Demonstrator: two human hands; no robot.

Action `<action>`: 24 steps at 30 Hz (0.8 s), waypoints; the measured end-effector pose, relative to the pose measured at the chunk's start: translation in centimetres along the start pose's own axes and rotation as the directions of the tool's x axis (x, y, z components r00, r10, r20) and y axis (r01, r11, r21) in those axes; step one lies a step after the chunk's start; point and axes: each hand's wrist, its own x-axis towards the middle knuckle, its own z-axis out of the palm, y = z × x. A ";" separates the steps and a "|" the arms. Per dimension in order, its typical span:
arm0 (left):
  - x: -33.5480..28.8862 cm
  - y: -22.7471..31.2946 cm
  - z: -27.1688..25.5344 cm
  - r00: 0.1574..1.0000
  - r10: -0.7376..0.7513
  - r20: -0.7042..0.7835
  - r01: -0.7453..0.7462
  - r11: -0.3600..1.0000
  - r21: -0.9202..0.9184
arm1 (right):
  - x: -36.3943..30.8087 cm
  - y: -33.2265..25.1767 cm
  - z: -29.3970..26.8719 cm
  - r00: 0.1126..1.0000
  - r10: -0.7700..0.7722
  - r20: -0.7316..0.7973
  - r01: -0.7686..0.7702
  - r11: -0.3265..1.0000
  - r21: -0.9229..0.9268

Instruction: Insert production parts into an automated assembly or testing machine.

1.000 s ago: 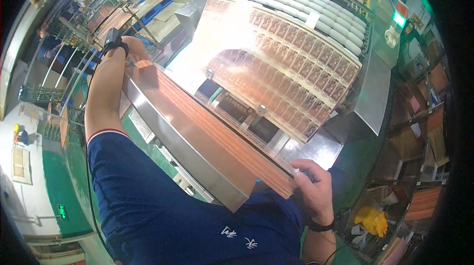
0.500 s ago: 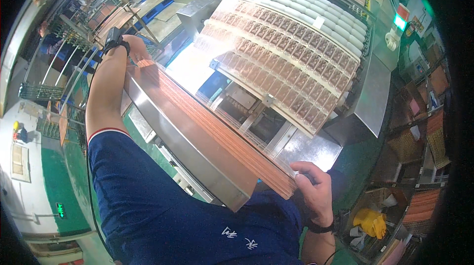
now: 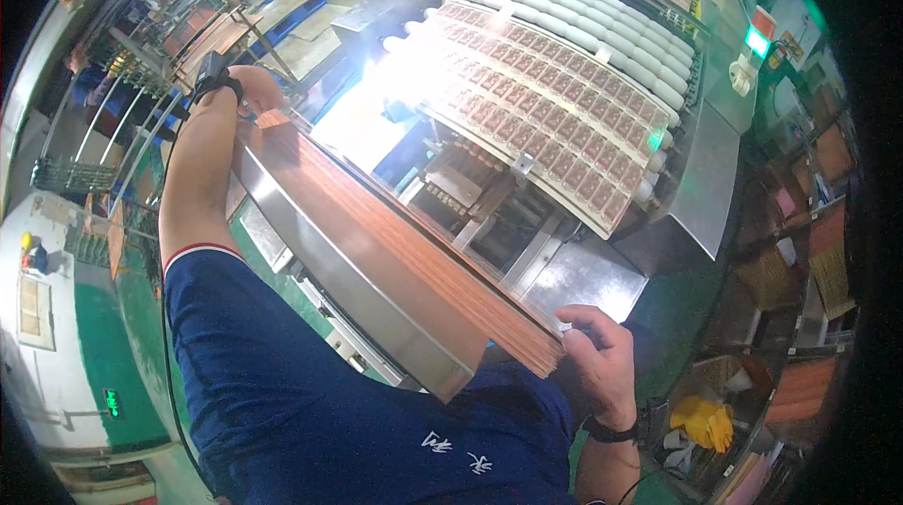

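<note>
A stack of thin copper-coloured boards (image 3: 404,251) stands on edge against a bent sheet-metal holder (image 3: 353,270) in front of me. My left hand (image 3: 259,88) is at the stack's far left end, its fingers bent and partly hidden. At the near right corner, my right hand (image 3: 602,355) pinches the edge of the outermost board between thumb and forefinger; a small whitish spot shows at the fingertips. Beyond the stack, a large panel (image 3: 550,110) with rows of rectangular copper-coloured patterns lies on the machine's white rollers (image 3: 588,25).
Under the panel's near edge is an open machine bay with a metal block (image 3: 456,181). A steel side plate (image 3: 691,190) flanks the rollers. Shelves on the right hold boards and a yellow glove (image 3: 704,422). A signal lamp (image 3: 758,41) glows green.
The patterned panel looks smaller and sits lower, with white roller ends showing beside it. Glare at its left is brighter. The stack's upper edges look more spread. Both hands stay nearly in place.
</note>
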 end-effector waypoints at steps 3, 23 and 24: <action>-2.3 0.2 0.1 1.000 0.002 -0.022 -0.001 0.999 0.042 | -1.3 -0.4 0.2 0.999 -0.032 -0.023 0.032 0.999 -0.005; -1.5 -15.9 9.2 0.973 0.225 -0.054 -0.230 0.961 -0.151 | -12.3 1.3 14.0 0.827 -0.546 -0.131 0.447 0.782 -0.435; -2.7 -15.8 10.2 0.973 0.214 -0.082 -0.223 0.968 -0.118 | -13.1 1.4 14.7 0.826 -0.549 -0.123 0.452 0.778 -0.437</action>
